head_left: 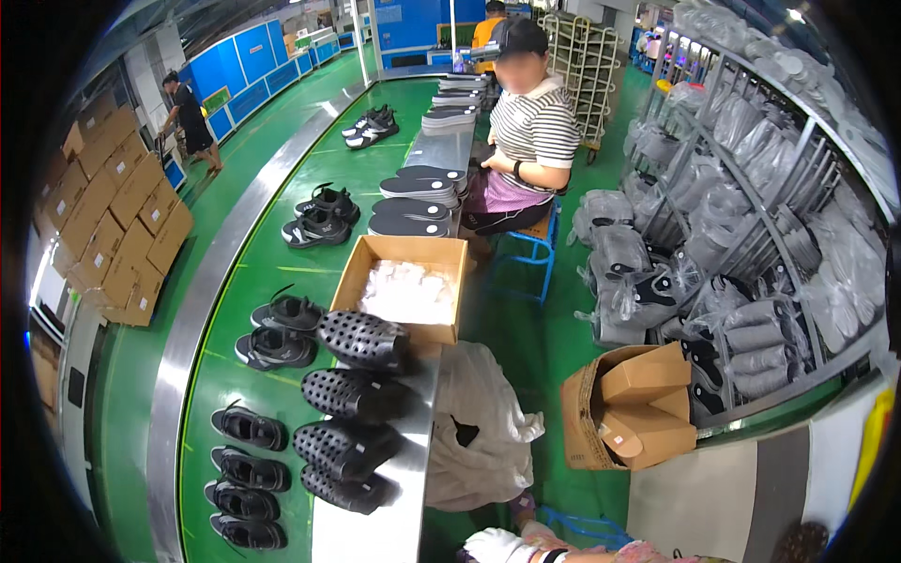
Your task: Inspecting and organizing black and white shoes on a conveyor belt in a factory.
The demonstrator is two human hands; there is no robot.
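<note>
At the bottom edge my right hand (493, 545), in a white glove, is partly cut off. Its fingers look curled, and a dark bit shows beside them, too little of it to name. My left hand is out of view. Above the gloved hand hangs a whitish plastic sack (483, 432) along the bench side. On the metal bench top (366, 530) stand several black perforated clogs (347, 394), toes to the left. Black lace-up shoes (246, 427) sit in a row on the green conveyor belt (282, 267) beyond them.
An open carton (343, 291) of white pieces stands on the bench, with stacked insoles (413, 208) behind it. A seated co-worker (530, 141) is farther along. Another open carton (619, 361) stands on the floor by a rack (793, 159) of bagged grey parts.
</note>
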